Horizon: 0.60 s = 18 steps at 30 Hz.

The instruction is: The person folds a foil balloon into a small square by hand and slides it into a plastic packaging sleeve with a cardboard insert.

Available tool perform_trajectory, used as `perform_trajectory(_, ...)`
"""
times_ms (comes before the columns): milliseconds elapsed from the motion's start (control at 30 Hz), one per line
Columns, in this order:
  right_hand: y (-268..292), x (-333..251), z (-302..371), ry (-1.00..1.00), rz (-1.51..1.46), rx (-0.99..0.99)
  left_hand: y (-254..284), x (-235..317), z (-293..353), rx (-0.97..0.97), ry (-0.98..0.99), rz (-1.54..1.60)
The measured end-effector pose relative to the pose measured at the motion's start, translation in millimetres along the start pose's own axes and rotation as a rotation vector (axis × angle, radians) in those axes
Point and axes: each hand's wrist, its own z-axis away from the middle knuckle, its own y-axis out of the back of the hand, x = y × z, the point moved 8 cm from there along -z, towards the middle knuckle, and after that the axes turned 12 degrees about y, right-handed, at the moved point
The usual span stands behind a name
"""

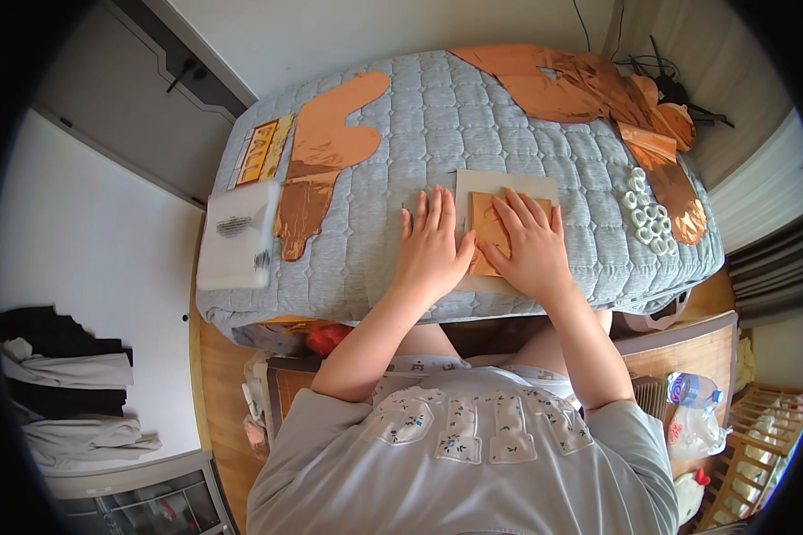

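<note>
A flat copper-orange square (487,219), shiny and apparently folded foil, lies on a beige-grey sheet (507,181) at the near side of the quilted bed. My right hand (532,242) rests flat over it with the fingers stretched out, hiding most of its right half. Just to the left, my left hand (430,246) lies palm down with its fingers spread. Its thumb reaches the square's left edge, and nothing is held in it. What lies beneath both palms cannot be seen.
Flattened copper foil balloons lie on the grey quilt (419,116): one at left (326,147), others at far right (553,85). Several white rings (649,214) cluster at right. A translucent pouch (236,236) and an orange-yellow packet (263,152) sit at left. A bottle (694,390) stands behind on the right.
</note>
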Motion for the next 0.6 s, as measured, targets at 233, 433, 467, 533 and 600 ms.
perform_trajectory(233,-1,9,-7,0.025,-0.032,-0.011,-1,-9,-9,0.0,0.007,-0.042)
perform_trajectory(433,-7,7,-14,0.034,-0.031,-0.009,-3,-5,-12,-0.015,-0.039,-0.005)
perform_trajectory(467,-8,4,-17,0.044,-0.029,-0.015,-3,-6,-14,-0.025,-0.042,0.007)
perform_trajectory(533,-9,3,-19,0.052,-0.027,-0.02,-1,-9,-15,-0.033,-0.042,0.0)
perform_trajectory(600,-12,-1,-20,0.116,0.004,0.027,0,-11,-17,-0.042,-0.042,-0.009)
